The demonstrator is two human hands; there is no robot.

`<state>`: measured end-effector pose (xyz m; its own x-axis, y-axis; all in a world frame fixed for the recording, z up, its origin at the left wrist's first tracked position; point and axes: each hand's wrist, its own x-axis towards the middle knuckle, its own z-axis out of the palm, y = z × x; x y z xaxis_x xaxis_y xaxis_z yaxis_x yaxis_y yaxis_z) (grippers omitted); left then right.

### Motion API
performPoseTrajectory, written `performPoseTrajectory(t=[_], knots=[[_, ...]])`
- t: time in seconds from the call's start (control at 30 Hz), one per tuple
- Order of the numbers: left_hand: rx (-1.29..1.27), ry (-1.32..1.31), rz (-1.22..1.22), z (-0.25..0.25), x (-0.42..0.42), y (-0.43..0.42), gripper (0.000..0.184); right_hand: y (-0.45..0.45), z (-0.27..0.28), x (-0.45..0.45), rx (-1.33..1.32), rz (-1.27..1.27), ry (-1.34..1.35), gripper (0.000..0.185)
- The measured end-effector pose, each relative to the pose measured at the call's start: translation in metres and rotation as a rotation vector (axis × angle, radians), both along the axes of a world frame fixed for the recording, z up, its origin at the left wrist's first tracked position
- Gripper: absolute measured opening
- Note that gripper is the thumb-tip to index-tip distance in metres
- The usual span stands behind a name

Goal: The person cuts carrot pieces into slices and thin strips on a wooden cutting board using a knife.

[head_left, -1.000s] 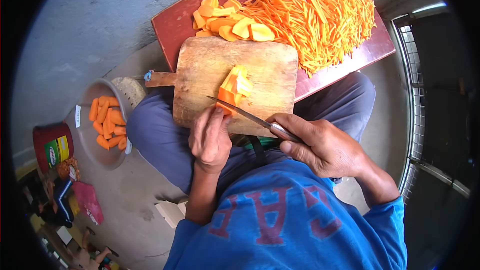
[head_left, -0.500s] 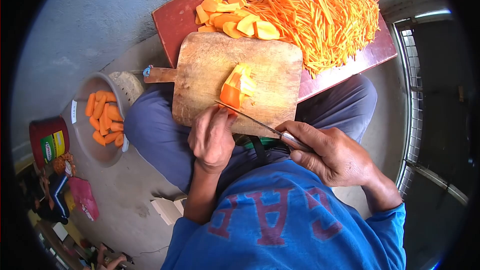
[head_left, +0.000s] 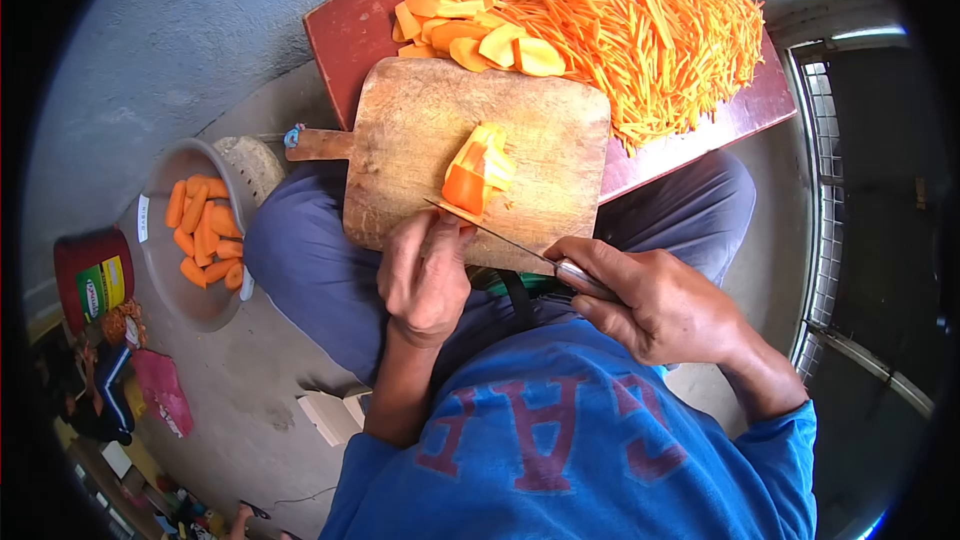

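Note:
A wooden cutting board [head_left: 400,155] lies across the lap, its handle pointing left. Stacked carrot slices [head_left: 470,185] rest near its middle. My left hand [head_left: 425,275] is at the board's near edge, fingers closed on a piece of carrot that they mostly hide. In my right hand [head_left: 640,305] is a knife [head_left: 505,237], gripped by the handle. Its blade slants up to the left and crosses the carrot at my left fingertips, just on the near side of the slices.
A red table [head_left: 350,25] behind the board carries more carrot slices [head_left: 460,32] and a large heap of carrot strips [head_left: 640,35]. Peeled carrots [head_left: 205,230] fill part of a grey basin [head_left: 165,285] on the left floor. A red bucket [head_left: 75,270] and another person [head_left: 110,385] are farther left.
The knife and my right hand have shifted slightly left. My left hand stays at nearly the same spot, and the slices on the board look unchanged.

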<state>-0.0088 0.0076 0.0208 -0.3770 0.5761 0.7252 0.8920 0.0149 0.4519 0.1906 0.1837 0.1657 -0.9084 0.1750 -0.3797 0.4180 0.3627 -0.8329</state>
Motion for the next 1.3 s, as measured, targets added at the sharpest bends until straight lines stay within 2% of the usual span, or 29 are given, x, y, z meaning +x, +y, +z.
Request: performPoseTrajectory(t=[0.23,0.37,0.43,0.57,0.8,1.13,1.3], knots=[[-0.018,0.020,-0.018,0.002,-0.001,0.000,0.048,-0.006,-0.012,-0.008,0.042,0.019,-0.014,0.047],[-0.012,0.015,-0.046,-0.002,0.004,-0.001,0.039,-0.003,-0.060,0.004,-0.009,-0.031,0.047,0.041],[-0.029,-0.055,-0.010,0.000,0.004,-0.001,0.033,-0.002,-0.061,0.005,-0.014,-0.053,0.050,0.042],[-0.027,-0.040,-0.013,-0.002,0.001,-0.003,0.039,0.003,-0.046,0.002,-0.039,-0.067,0.086,0.046],[-0.034,-0.029,0.007,-0.003,0.002,-0.006,0.038,0.001,0.004,0.005,-0.065,-0.044,0.089,0.053],[-0.015,-0.002,0.006,-0.002,0.000,-0.005,0.041,-0.006,-0.004,0.010,0.014,-0.034,0.055,0.052],[-0.021,-0.023,0.003,-0.001,-0.001,-0.005,0.039,-0.003,0.023,0.007,-0.004,-0.030,0.000,0.045]])
